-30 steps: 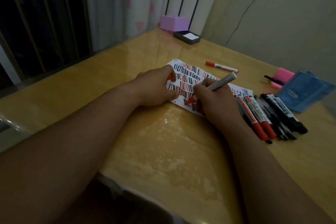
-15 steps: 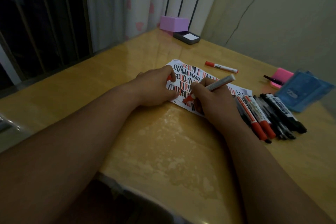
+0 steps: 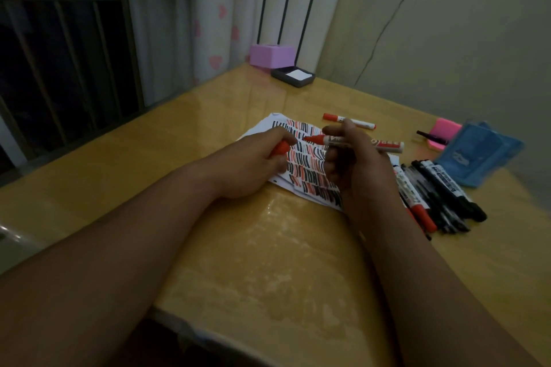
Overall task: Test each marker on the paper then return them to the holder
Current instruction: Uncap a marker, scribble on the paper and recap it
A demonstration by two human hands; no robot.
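left hand grips red cap | right hand holds uncapped red marker (label print unreadable) | tip above paper

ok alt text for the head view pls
A right hand holds an uncapped red marker level above scribbled paper, tip toward a red cap gripped in the left hand. More markers lie right, on a yellow table.

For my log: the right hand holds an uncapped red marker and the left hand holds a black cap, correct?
Not quite. The head view shows the cap in the left hand is red, not black; the right hand does hold an uncapped red marker.
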